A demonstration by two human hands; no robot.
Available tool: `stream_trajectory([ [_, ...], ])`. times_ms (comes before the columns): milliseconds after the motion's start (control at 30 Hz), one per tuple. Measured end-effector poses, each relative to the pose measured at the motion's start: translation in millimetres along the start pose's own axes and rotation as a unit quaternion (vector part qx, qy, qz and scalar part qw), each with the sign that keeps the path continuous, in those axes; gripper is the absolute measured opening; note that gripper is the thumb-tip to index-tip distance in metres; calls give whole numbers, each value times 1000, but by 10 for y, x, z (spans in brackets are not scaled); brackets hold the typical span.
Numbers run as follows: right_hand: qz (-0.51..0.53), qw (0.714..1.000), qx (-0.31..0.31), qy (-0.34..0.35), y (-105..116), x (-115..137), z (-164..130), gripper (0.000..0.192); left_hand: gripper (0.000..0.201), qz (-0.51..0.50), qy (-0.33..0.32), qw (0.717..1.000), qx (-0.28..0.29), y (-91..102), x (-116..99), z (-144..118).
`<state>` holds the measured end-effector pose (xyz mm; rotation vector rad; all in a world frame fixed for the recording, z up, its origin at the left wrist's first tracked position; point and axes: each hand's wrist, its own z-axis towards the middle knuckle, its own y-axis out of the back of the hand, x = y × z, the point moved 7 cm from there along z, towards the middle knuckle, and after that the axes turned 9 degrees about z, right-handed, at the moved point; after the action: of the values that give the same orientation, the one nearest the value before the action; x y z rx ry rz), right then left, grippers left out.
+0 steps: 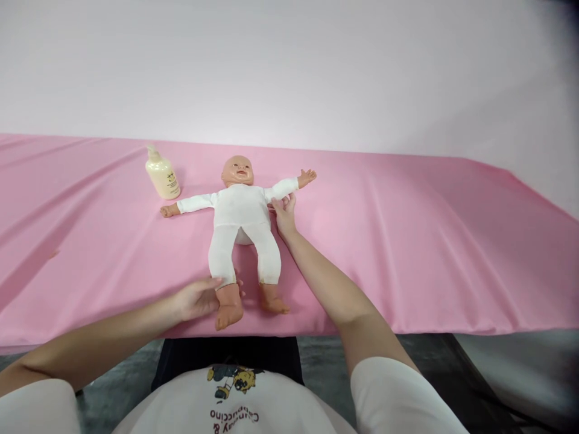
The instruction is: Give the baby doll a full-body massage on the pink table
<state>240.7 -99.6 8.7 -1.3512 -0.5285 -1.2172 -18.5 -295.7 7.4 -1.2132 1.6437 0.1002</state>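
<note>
The doll (pixel 242 232) lies on its back at the near middle of the pink cloth (pixel 407 241), arms spread, head toward the far wall, feet at the near edge. We hold it at two points. Our left hand (pixel 196 299) curls around the ankle of the left-side leg, fingers closed about it just above the foot. Our right hand (pixel 284 214) rests with fingers loosely spread against the doll's flank, under its raised right-side arm.

We judge the main risk to be at the near edge: both feet already reach the cloth's fold, so a pull on the ankle could drag the doll off the table. The cloth is loose and creased; sliding the doll could bunch it and carry things along.

The cream bottle (pixel 163 175) stands upright to the far left, near the doll's left-side hand but apart from it. A sweep of that arm, or a tug on the cloth, could tip it.
</note>
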Motion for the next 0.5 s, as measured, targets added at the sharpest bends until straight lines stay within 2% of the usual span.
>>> stream_trajectory([
  [67, -12, 1000, -2, 2, 6, -5, -4, 69, 46, 11, -2, 999, 50, -73, -3, -34],
  [133, -21, 1000, -1, 11, 7, 5, -9, 68, 46, 27, -15, 997, 71, -70, -80, -58],
  [233, -34, 999, 1, 33, -1, 43, -16, 67, 44, 67, -21, 995, 76, 29, -265, -77],
  [333, -57, 997, 8, 58, -15, 72, -20, 55, 45, 80, -11, 994, 72, 154, -481, -36],
  [500, -146, 984, 55, 80, -70, 35, -20, 44, 44, 137, -19, 987, 85, 254, -788, 258],
])
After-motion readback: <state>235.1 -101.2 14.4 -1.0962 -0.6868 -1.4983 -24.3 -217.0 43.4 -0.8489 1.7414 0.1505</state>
